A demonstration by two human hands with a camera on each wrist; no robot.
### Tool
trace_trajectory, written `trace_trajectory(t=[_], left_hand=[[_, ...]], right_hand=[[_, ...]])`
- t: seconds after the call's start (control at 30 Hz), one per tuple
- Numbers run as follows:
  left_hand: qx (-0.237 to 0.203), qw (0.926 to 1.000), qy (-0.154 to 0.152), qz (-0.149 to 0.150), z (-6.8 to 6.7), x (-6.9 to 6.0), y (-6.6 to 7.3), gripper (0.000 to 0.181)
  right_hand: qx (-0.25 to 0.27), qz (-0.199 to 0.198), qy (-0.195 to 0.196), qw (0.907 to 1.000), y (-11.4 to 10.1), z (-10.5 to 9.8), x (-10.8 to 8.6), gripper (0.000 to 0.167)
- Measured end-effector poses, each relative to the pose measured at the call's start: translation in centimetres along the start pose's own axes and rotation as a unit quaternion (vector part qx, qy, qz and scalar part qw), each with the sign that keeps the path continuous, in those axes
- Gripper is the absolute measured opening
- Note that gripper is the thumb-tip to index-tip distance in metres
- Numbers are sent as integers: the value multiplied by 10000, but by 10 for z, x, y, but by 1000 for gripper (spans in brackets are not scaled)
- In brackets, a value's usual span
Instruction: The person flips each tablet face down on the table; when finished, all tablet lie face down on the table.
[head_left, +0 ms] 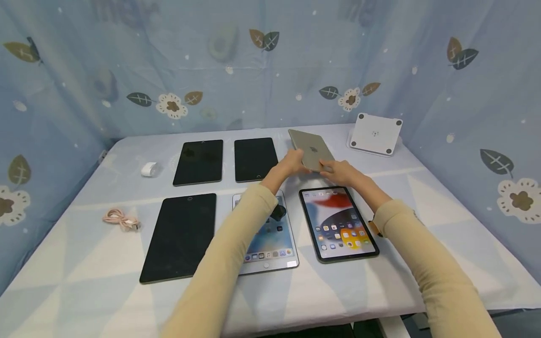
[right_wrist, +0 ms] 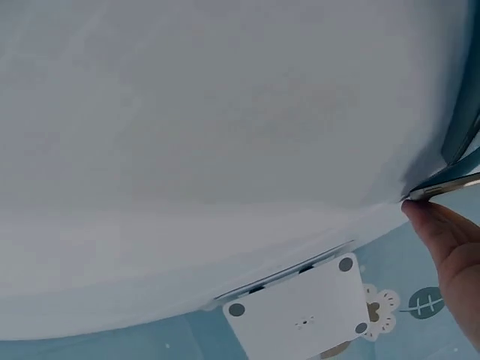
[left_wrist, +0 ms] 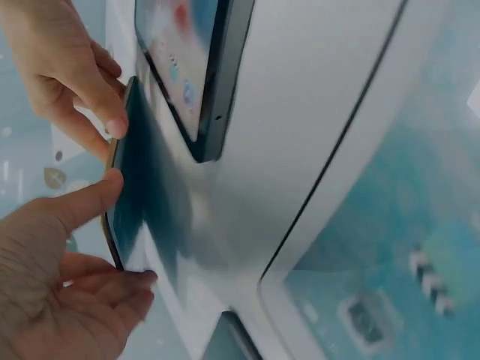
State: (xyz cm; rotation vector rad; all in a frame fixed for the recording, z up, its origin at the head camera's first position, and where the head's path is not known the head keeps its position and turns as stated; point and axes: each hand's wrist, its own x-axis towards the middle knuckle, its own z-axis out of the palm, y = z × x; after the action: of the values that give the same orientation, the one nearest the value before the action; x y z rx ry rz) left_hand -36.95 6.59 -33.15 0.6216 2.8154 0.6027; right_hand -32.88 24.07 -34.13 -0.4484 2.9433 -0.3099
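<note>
A gold-grey tablet [head_left: 312,149] with a logo on its back is held tilted between both hands, its near edge toward me. My left hand [head_left: 291,162] grips its left near corner, with thumb and fingers on either face in the left wrist view. At the right near corner, my right hand [head_left: 341,172] pinches the edge; the right wrist view shows only the tablet's rim [right_wrist: 450,186]. The held tablet's dark screen [left_wrist: 139,161] faces the table. Just in front lies a lit tablet [head_left: 338,223] in a dark frame. Under my left forearm is a white lit tablet [head_left: 270,244], partly hidden.
Dark-screened tablets lie at the back left [head_left: 198,162], back middle [head_left: 255,158] and front left [head_left: 181,237]. A white stand [head_left: 376,134] with round dark pads is at the back right. Far left are a white charger [head_left: 149,169] and a coiled pink cable [head_left: 120,218].
</note>
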Motion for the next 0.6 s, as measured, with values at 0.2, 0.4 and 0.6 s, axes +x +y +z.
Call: trace_trajectory(t=[0.2,0.4,0.6], left_hand=[[230,9991,-124,324,41,53,-30,37],[458,9963,-727,-80,27,33,-7,32],[519,9971,-427,361,50,53,-24,26]], right_hand=[[-210,380,-207,9988,-1,-1,-4,54],[-284,539,-450,9971,-2,-2,-3,57],[-268,493,-527,9970,2,1,-4,61]])
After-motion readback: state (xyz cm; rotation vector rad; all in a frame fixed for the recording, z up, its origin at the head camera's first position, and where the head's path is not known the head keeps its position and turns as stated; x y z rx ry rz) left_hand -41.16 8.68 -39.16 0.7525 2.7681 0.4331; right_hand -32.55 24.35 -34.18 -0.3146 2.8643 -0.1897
